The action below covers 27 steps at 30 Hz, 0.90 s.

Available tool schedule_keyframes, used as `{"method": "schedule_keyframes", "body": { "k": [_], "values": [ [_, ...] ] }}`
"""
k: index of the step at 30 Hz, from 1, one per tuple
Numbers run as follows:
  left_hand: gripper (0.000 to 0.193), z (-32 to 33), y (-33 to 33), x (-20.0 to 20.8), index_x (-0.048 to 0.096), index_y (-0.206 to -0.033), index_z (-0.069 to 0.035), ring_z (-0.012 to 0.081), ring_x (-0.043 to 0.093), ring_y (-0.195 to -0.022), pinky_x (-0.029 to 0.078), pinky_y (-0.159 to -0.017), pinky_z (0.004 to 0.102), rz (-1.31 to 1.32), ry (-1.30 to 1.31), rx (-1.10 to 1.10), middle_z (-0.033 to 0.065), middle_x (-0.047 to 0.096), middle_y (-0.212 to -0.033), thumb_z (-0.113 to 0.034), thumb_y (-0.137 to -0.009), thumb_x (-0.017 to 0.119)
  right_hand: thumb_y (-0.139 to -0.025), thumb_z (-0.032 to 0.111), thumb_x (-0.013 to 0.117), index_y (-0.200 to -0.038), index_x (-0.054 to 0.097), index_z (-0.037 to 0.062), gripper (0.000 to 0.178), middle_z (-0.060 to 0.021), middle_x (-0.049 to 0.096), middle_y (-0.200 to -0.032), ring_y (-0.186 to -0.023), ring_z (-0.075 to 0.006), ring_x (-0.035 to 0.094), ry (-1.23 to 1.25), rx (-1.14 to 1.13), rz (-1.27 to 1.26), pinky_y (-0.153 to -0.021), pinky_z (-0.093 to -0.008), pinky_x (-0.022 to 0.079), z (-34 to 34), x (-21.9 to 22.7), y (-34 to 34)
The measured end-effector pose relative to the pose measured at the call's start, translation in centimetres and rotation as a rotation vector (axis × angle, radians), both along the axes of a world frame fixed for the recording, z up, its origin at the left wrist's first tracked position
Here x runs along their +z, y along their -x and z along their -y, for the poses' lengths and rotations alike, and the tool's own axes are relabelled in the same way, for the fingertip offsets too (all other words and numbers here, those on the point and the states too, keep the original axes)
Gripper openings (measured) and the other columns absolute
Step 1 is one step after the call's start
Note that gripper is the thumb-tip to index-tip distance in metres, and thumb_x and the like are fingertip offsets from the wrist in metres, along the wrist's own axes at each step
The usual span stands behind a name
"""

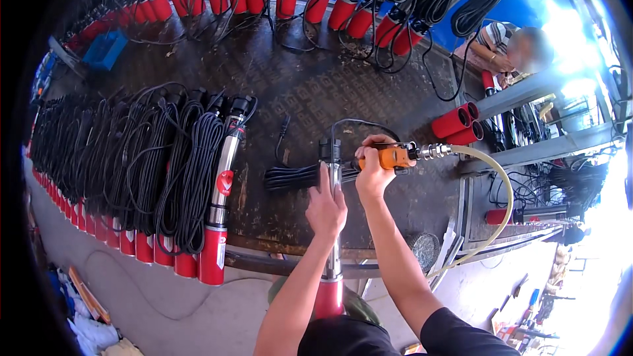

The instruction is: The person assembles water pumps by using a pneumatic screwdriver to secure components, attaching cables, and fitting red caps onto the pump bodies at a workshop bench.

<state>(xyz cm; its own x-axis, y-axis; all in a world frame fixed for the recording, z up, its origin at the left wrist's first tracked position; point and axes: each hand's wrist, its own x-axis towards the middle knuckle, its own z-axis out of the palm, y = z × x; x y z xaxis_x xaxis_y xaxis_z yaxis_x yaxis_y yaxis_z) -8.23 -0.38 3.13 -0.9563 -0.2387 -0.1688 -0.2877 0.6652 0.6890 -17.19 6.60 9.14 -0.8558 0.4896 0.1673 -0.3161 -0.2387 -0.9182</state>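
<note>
A slim silver submersible pump (335, 260) with a black head and a red lower end lies lengthwise in front of me. Its red end reaches past the bench's near edge toward my body. My left hand (326, 209) grips the silver tube just below the head, index finger stretched along it. Closed around an orange air tool (395, 157), my right hand (373, 175) is right beside the pump head. The tool's working tip is hidden by the hand. A coiled black cable (290, 178) lies left of the pump, and a cable loop arches above the head.
Pumps with coiled cables (191, 184) lie in a row at left; more line the far edge. A pale air hose (509, 191) curves right from the tool. Red cylinders (455, 124), a blue crate (105, 51) and metal rails (527, 92) stand around. A person (501, 49) sits far right.
</note>
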Motion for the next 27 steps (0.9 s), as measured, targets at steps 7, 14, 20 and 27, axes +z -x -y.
{"method": "schedule_keyframes", "body": {
  "k": [7, 14, 20, 27],
  "values": [
    [0.067, -0.1, 0.0, -0.1, 0.026, -0.157, -0.022, 0.0348, 0.066, -0.077, 0.056, -0.067, 0.0434, 0.014, 0.029, -0.008, 0.0189, 0.057, -0.094, -0.031, -0.098, 0.056, -0.078, -0.008, 0.054, -0.091, 0.056, 0.0001, 0.015, -0.0084, 0.061, -0.081, -0.062, -0.0138, 0.06, 0.055, -0.005, -0.011, -0.051, -0.0228, 0.045, 0.0, -0.3, 0.0],
    [0.066, -0.1, 0.0, -0.1, 0.026, -0.157, -0.021, 0.0346, 0.066, -0.075, 0.056, -0.066, 0.0432, -0.006, 0.036, -0.007, 0.0185, 0.057, -0.092, -0.031, -0.098, 0.056, -0.078, -0.008, 0.054, -0.092, 0.055, 0.0015, 0.018, -0.0094, 0.061, -0.083, -0.065, -0.0148, 0.06, 0.083, 0.009, -0.019, -0.056, -0.0248, 0.047, -0.4, -1.0, 0.1],
    [0.067, -0.2, 0.2, 0.1, 0.025, -0.157, -0.021, 0.0346, 0.066, -0.074, 0.055, -0.064, 0.0436, 0.006, 0.046, -0.008, 0.0189, 0.057, -0.093, -0.031, -0.098, 0.055, -0.078, -0.009, 0.054, -0.091, 0.055, 0.0016, 0.017, -0.01, 0.061, -0.082, -0.066, -0.0161, 0.06, 0.051, 0.049, -0.058, -0.058, -0.0256, 0.048, -0.3, -1.5, 0.2],
    [0.068, -0.3, 0.1, -0.1, 0.026, -0.157, -0.021, 0.0335, 0.066, -0.073, 0.055, -0.063, 0.0414, 0.001, 0.061, -0.013, 0.0185, 0.057, -0.093, -0.03, -0.097, 0.057, -0.079, -0.008, 0.054, -0.094, 0.054, 0.0014, 0.018, -0.0106, 0.061, -0.082, -0.067, -0.0164, 0.059, -0.03, 0.028, 0.026, -0.06, -0.0273, 0.05, -0.6, -1.3, -0.3]
  ]
}}
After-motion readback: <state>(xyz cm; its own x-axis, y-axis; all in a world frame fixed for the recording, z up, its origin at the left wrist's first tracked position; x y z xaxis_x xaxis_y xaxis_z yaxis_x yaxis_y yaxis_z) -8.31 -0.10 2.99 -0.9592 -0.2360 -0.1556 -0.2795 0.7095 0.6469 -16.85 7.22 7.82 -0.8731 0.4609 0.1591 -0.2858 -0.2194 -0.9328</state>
